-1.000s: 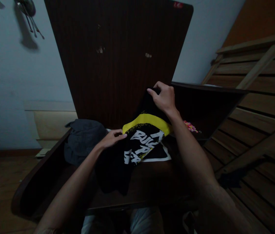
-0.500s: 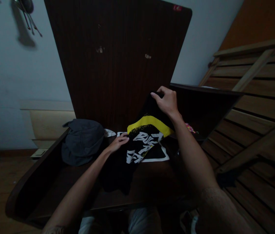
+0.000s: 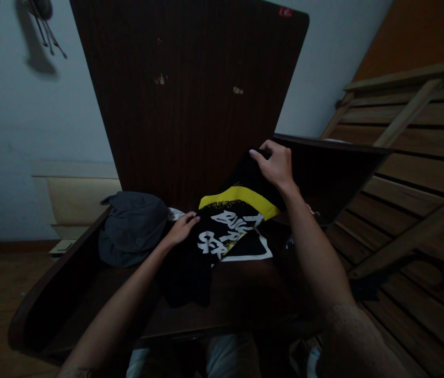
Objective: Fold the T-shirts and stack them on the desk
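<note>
Black printed cloth point(image 3: 232, 210): located at the middle of the dark desk point(image 3: 241, 294), before the upright panel point(image 3: 190, 115); yellow band and pale lettering face up.
Right hand point(image 3: 277, 163): thumb and fingers pinching the cloth's upper end, which is raised.
Left hand point(image 3: 182, 227): fingertips at the cloth's left edge, near the yellow band; whether they grip it or only touch it cannot be told.
White border point(image 3: 251, 258): shows beneath the cloth's slanting lower right edge; whether it belongs to the same piece is unclear.
Grey cap point(image 3: 133, 231): at the left, beside the left hand, untouched.
Handling, done: printed face exposed, lower portion resting on the desk.
Handling, left: judged partway; upper end not yet let go, outline uneven, neither spread flat nor squared into a neat shape.
</note>
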`<state>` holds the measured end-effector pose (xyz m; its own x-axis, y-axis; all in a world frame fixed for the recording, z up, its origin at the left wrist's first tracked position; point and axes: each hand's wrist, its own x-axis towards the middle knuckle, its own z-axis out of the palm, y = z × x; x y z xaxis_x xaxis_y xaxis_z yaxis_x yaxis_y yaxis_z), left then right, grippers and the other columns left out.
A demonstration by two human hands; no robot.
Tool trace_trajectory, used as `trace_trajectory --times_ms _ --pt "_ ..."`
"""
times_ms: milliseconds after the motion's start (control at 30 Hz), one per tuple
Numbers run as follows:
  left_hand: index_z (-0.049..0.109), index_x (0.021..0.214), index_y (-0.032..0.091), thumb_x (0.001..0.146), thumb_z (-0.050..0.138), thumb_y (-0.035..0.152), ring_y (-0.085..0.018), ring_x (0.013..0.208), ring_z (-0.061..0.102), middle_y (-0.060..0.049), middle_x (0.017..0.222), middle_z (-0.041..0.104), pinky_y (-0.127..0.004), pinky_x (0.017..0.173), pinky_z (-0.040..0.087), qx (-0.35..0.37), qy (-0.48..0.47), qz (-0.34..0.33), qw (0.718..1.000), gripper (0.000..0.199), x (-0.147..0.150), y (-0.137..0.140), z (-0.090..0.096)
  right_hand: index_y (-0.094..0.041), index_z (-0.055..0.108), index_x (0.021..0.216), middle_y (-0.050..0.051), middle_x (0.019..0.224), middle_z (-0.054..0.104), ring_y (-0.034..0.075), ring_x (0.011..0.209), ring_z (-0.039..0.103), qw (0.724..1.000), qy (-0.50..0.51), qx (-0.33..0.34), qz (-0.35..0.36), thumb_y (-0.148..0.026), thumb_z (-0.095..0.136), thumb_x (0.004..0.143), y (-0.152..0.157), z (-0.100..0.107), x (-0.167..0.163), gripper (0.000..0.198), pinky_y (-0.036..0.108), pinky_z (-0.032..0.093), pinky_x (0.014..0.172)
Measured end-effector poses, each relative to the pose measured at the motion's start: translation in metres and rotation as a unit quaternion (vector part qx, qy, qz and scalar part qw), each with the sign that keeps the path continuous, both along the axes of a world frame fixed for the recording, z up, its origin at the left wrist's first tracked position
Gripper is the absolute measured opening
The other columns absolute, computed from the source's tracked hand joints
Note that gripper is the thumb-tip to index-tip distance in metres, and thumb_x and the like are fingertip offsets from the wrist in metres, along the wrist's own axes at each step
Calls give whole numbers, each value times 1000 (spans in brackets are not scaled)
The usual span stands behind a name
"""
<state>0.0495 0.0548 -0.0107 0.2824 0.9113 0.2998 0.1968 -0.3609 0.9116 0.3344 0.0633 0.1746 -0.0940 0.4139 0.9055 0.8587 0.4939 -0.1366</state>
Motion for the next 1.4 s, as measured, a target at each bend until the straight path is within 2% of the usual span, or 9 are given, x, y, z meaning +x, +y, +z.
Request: trace_trajectory --times_ms 167,267,433,567,700,833,967,1200,1400 --pt "57 75 20 77 55 51 -19 77 58 -1 73 61 -26 68 47 38 -38 133 990 31 -38 -5 33 -21 54 73 3 70 58 19 70 52 999 29 -8 -15 -58 52 87 -6 -4 7 40 31 39 66" --pt "57 75 17 77 56 57 -16 68 56 1 69 59 -24 61 48 52 -48 114 991 39 -58 -20 65 -21 52 72 0 67 55 17 67 49 999 51 -5 -16 -59 53 86 -11 -6 7 41 29 38 63" --pt "65 82 15 77 58 58 -17 60 60 -1 65 64 -25 51 50 -21 -94 91 991 44 -70 -61 122 -20 54 74 -1 67 51 14 65 46 996 84 13 -2 -58 53 86 -16 2 11 40 28 38 62" --pt "67 82 15 74 62 57 -18 65 63 -3 68 67 -27 56 52 -46 -51 42 997 43 -71 -60 135 -18 58 78 1 71 55 14 68 49 995 100 -6 -12 -53 56 86 -3 11 18 36 28 39 64" --pt "63 70 17 67 70 53 -15 64 59 1 66 63 -24 57 47 -64 143 -56 986 37 -71 -18 91 -16 62 75 3 71 61 16 69 54 980 84 -160 -83 -45 64 82 32 -18 12 29 28 40 64" --pt "61 65 17 66 67 50 -15 68 57 2 65 62 -23 64 44 -69 284 -105 951 33 -61 16 10 -18 68 84 7 85 69 19 79 62 918 24 -358 -169 -39 65 81 59 -92 2 21 27 42 67" --pt "69 75 18 71 61 49 -18 83 62 -1 82 71 -24 77 43 -96 349 -132 923 32 -52 18 -49 -22 68 105 11 108 70 22 100 65 866 -14 -452 -215 -40 59 88 67 -157 1 27 28 45 76" --pt "70 89 18 68 64 58 -20 88 62 -5 94 71 -24 73 43 -78 381 -69 919 45 -56 9 -71 -23 64 116 14 115 68 26 108 63 848 -20 -469 -247 -45 48 94 74 -198 13 35 31 45 82" --pt "69 72 17 66 63 60 -16 69 58 -1 71 66 -23 62 41 -158 422 -119 885 43 -73 3 -73 -21 64 116 16 114 68 26 109 63 835 -28 -484 -259 -48 44 96 80 -218 13 39 31 46 84"
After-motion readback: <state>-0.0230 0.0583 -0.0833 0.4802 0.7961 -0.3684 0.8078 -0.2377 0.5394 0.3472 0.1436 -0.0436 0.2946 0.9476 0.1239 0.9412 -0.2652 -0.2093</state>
